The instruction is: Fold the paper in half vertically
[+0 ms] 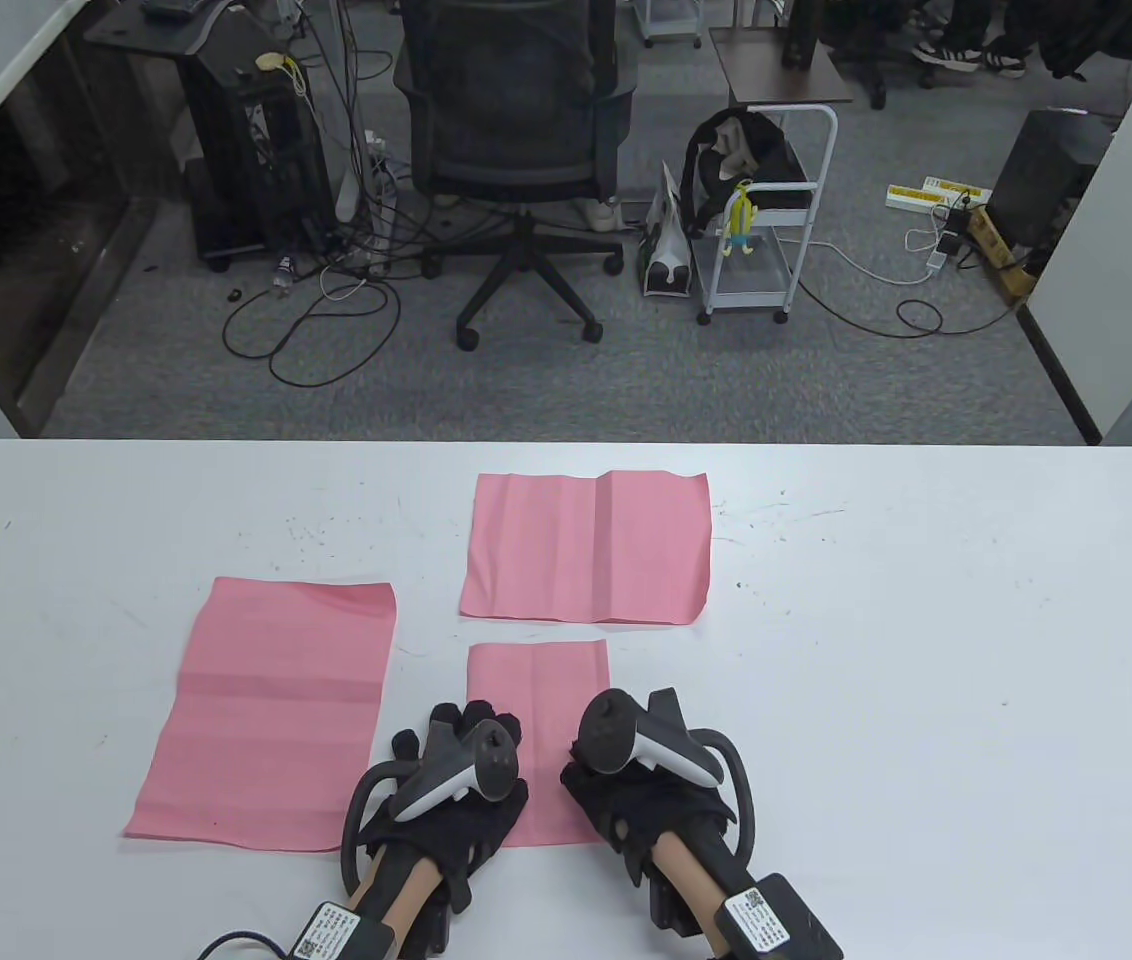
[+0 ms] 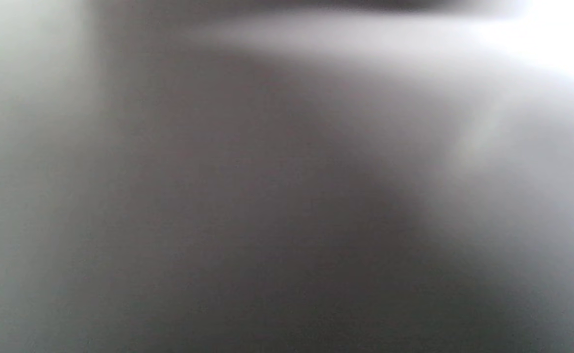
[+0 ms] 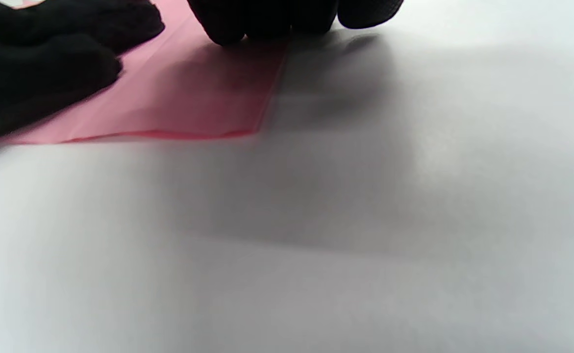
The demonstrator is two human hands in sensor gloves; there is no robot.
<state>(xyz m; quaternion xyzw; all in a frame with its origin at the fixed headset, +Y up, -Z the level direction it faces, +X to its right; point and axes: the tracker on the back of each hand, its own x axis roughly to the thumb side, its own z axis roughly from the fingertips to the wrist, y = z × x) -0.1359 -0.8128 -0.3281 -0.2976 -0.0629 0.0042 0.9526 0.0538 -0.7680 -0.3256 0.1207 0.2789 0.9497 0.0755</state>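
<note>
A narrow folded pink paper (image 1: 538,700) lies on the white table (image 1: 926,700) near the front edge. My left hand (image 1: 466,745) rests on its left part, fingers spread flat. My right hand (image 1: 616,760) presses on its right edge. In the right wrist view the paper (image 3: 179,98) shows doubled layers at its near edge, with my right fingertips (image 3: 267,19) pressing on it near its right edge and my left hand (image 3: 46,59) lying on it at the left. The left wrist view is a grey blur.
A larger pink sheet (image 1: 271,710) lies flat at the left. Another pink sheet (image 1: 586,548) lies behind the folded one. Beyond the table's far edge are an office chair (image 1: 516,140) and a white cart (image 1: 766,220).
</note>
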